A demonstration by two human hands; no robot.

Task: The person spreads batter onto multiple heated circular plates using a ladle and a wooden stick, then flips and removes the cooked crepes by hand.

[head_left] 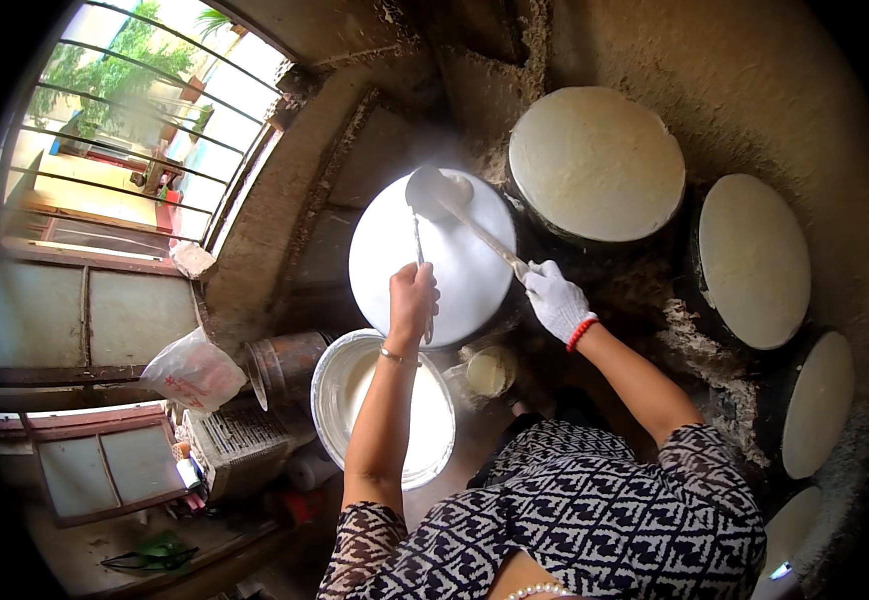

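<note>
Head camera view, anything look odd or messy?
Mildly. The right hand wears a white glove, but the left hand is bare: a mismatched pair. Beside the round pale surfaces at right, rough crust looks jagged and crumbly; whether it's damage or residue, I can't tell.

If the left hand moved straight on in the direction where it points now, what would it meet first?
The left hand points forward, so it would likely first meet the head of the ladle it holds, over the white disc. Its height above the disc is unclear.
</note>
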